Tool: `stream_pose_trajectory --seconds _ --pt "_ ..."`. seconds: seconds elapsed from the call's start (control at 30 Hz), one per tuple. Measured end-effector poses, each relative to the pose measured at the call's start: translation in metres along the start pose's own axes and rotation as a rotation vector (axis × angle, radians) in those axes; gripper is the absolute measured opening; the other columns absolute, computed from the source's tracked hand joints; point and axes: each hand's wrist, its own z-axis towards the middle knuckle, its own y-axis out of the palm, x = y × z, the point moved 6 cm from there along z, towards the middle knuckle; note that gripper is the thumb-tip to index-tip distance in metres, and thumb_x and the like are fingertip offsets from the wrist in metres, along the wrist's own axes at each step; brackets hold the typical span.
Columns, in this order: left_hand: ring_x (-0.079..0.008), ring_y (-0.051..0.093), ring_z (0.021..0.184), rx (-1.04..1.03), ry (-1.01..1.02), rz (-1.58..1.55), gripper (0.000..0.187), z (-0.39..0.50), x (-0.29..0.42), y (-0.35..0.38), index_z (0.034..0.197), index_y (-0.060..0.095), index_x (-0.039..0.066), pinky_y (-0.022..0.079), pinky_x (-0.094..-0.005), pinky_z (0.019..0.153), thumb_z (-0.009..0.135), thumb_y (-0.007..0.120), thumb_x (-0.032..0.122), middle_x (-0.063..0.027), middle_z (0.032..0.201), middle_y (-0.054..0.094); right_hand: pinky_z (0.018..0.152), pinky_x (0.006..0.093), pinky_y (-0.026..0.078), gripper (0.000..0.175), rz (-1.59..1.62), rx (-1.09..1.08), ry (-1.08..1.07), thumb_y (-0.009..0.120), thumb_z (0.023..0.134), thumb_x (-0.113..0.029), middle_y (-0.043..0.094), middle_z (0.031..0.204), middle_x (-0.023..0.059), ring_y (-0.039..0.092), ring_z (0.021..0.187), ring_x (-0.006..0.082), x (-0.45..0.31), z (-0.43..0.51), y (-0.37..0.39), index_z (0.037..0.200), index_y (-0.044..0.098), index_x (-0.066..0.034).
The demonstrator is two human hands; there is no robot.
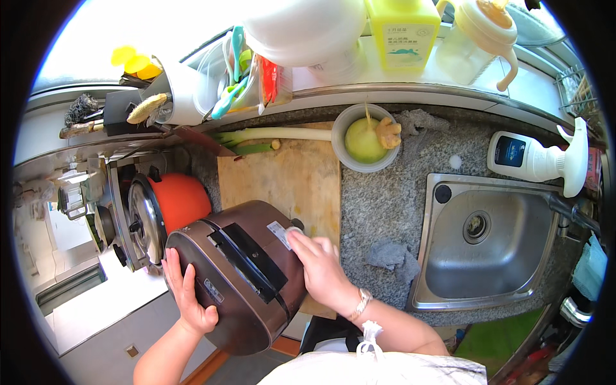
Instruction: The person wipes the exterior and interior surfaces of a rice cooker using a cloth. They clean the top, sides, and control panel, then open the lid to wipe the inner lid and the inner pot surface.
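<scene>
A brown and black rice cooker lies tilted over the near end of a wooden cutting board, its hinge side facing up. Spread against the cooker's lid is my left hand. My right hand presses a small white pad or cloth to the cooker's body beside a white label; the pad is mostly hidden by my fingers. A grey bowl with a cut green vegetable and a ginger root stands at the board's far right corner.
Right of the board are a crumpled grey cloth and a steel sink. A white spray bottle lies behind the sink. A red pot is on the left. A cleaver and a leek are at the board's far edge.
</scene>
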Motion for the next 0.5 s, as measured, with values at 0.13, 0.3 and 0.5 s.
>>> stream_pose_trajectory --seconds 0.13,0.3,0.5 --pt "-0.0529 0.023 0.16 0.001 -0.006 -0.003 0.086 -0.002 0.0 0.001 0.165 0.04 0.011 0.008 -0.0701 0.125 0.103 0.042 0.07 -0.0346 0.171 0.025 0.112 0.0441 0.04 0.068 -0.046 -0.051 0.149 0.05 0.088 0.012 0.051 0.161 0.0196 0.055 0.125 0.0373 0.004 -0.061 0.004 0.155 0.052 0.0004" --pt "-0.0521 0.022 0.16 -0.001 0.0 -0.002 0.087 -0.001 -0.002 0.001 0.164 0.04 0.009 0.008 -0.0693 0.126 0.103 0.042 0.07 -0.0341 0.172 0.024 0.11 0.0439 0.041 0.066 0.114 -0.023 -0.168 0.048 0.089 0.012 0.05 0.162 0.0184 0.053 0.124 0.0364 -0.035 -0.023 0.0 0.154 0.052 0.0014" --pt "-0.0503 0.021 0.161 -0.002 0.003 0.001 0.088 0.001 -0.002 0.002 0.165 0.039 0.008 0.008 -0.0675 0.127 0.103 0.042 0.07 -0.0325 0.173 0.023 0.12 0.0465 0.037 0.066 0.096 0.112 0.098 0.049 0.09 0.011 0.049 0.159 0.0255 0.05 0.136 0.0426 -0.002 -0.084 0.013 0.155 0.049 0.0052"
